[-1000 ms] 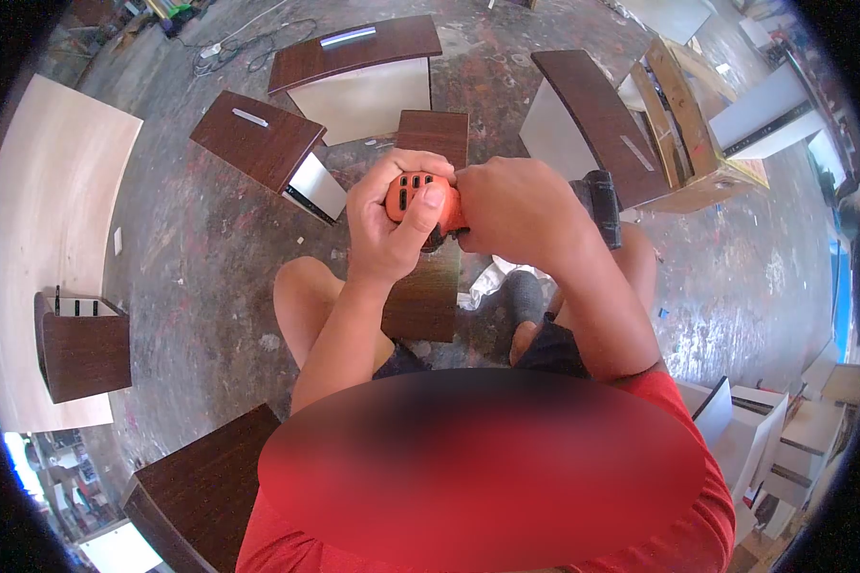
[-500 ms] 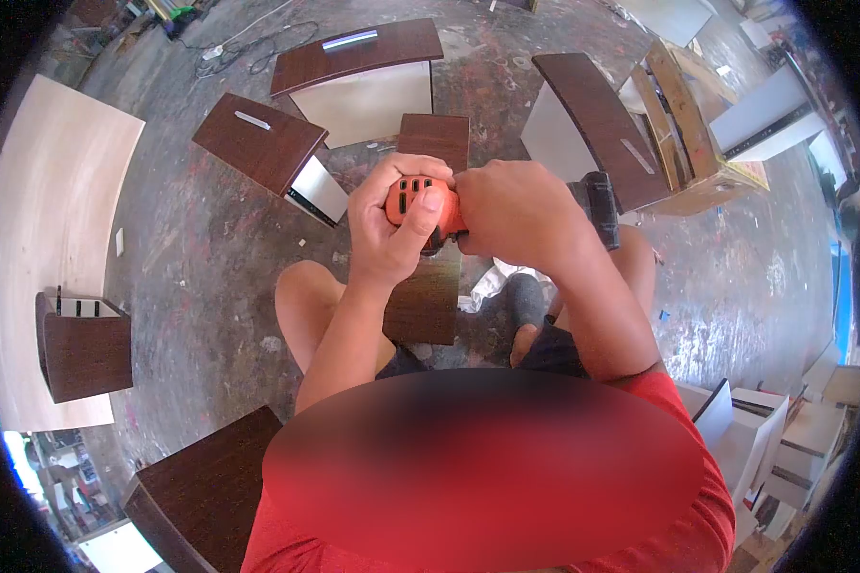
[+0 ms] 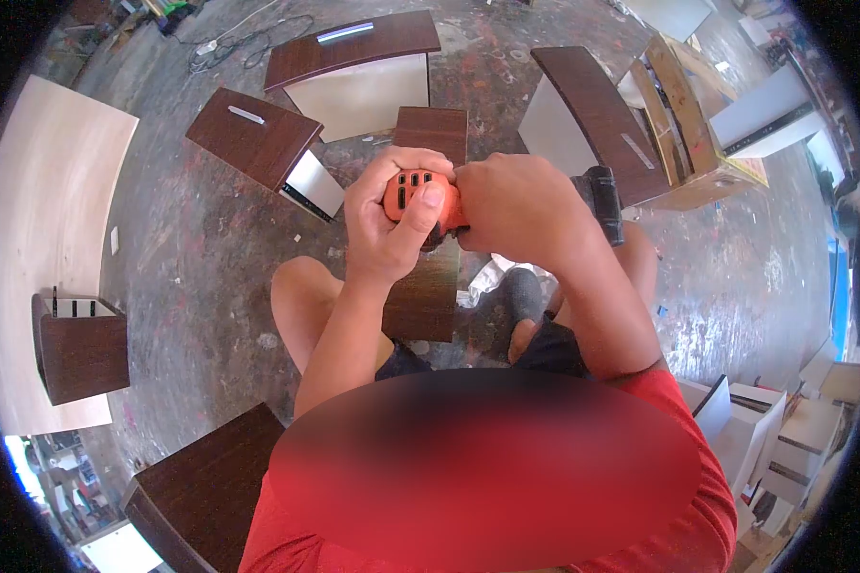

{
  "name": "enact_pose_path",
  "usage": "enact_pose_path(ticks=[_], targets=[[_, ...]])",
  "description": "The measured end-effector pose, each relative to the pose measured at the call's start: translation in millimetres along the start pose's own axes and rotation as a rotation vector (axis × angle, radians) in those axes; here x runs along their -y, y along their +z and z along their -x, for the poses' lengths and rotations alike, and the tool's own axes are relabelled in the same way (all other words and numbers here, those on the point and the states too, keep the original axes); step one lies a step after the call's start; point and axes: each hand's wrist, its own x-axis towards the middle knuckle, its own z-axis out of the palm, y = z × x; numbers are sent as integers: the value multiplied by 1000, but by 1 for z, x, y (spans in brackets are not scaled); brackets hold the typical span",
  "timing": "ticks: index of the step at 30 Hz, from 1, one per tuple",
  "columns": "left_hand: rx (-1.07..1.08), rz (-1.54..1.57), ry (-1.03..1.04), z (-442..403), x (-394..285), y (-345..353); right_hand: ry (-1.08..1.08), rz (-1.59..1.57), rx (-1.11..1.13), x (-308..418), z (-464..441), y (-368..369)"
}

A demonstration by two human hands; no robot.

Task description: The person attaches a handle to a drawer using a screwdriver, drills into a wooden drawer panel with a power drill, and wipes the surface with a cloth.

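Observation:
An orange and black cordless drill [image 3: 413, 194] is held in both hands above a dark brown wooden board [image 3: 422, 301] between my legs. My left hand [image 3: 384, 215] wraps round the rear of its body, thumb across the vented orange housing. Gripping the handle, my right hand [image 3: 521, 210] is closed from the right side. The black battery base [image 3: 604, 205] sticks out past the right wrist. The drill's front end and whatever it touches are hidden under the housing and my hands.
Dark brown drawers with white sides stand ahead: one left [image 3: 253, 138], one at the back [image 3: 354, 53], one right [image 3: 597, 119]. A light wood panel [image 3: 53, 210] lies left, bearing a small brown drawer unit [image 3: 84, 349]. A white cloth [image 3: 487, 277] lies near my foot.
Both hands keep the same grip on the drill. The view has shifted slightly, so the surroundings sit a little higher and farther left.

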Motion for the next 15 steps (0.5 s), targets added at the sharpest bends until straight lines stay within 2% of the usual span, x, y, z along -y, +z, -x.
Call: enact_pose_path(ticks=[5, 11, 15], targets=[[-19, 51, 31, -1, 4, 1, -36, 37, -38, -1, 0, 1], [-21, 51, 25, 0, 4, 0, -23, 30, 36, 1, -1, -4], [-26, 55, 13, 0, 4, 0, -38, 33, -34, 0, 0, 1]])
